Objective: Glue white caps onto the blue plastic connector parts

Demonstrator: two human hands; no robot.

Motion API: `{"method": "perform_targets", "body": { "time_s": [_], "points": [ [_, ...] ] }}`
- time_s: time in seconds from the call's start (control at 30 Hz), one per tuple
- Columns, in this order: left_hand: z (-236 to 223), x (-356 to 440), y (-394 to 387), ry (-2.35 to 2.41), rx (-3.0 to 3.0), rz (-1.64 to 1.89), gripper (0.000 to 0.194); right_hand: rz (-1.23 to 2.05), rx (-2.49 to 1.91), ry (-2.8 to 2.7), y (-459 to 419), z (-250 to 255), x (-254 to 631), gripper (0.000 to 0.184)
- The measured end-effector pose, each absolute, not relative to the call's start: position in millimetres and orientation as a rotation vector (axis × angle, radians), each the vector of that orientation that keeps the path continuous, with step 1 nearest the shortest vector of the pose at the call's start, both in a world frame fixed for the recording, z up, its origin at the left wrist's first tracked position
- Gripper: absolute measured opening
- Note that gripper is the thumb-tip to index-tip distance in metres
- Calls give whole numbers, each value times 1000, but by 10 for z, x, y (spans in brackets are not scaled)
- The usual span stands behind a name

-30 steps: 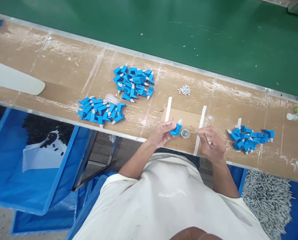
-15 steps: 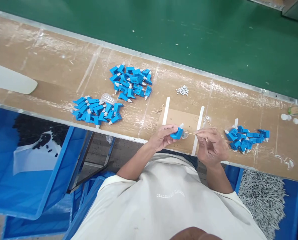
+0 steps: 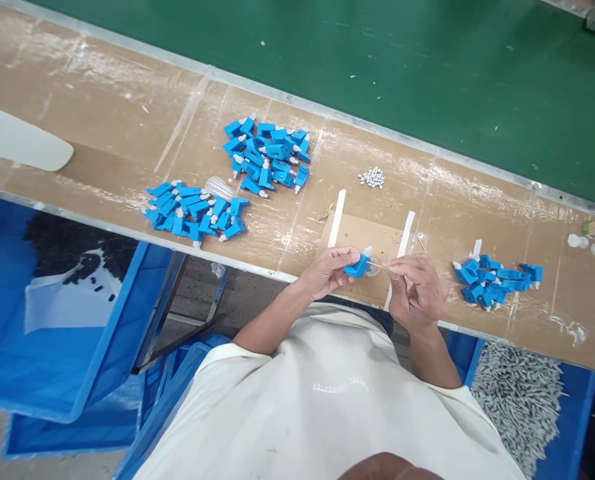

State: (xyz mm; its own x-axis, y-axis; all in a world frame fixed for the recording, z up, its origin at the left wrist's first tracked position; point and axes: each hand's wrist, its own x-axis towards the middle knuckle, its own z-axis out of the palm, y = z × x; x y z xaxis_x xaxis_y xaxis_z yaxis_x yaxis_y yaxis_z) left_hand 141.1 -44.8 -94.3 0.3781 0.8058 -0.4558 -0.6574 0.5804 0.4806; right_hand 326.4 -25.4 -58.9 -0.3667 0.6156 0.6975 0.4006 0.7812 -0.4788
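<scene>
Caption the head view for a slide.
Left hand holds a blue, white-tipped plastic block; right hand points a thin tan stick at it.

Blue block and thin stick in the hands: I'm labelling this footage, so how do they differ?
The blue block is chunky; the thin stick is slender. The block is mainly blue; the stick is tan. Both are held: block in the left hand, stick in the right hand.

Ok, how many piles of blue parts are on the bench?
3: the far pile and near pile, both left of the left hand, and the third pile, right of the right hand. The held blue part isn't counted; any outside the frame can't be seen.
</scene>
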Motion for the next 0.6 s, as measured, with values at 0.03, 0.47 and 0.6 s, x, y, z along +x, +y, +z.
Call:
{"method": "perform_targets", "body": {
  "time_s": [0.03,0.47,0.6],
  "points": [
    [-949,1410,-449,719,239,942,49,254,-757,-2019,-252,-588,3267,24],
    [-956,1387,-447,746,241,930,47,317,-761,-2017,-267,-557,3287,23],
    [-977,1328,-436,739,198,959,40,414,-928,-1859,-288,-616,3371,17]
  ]
}}
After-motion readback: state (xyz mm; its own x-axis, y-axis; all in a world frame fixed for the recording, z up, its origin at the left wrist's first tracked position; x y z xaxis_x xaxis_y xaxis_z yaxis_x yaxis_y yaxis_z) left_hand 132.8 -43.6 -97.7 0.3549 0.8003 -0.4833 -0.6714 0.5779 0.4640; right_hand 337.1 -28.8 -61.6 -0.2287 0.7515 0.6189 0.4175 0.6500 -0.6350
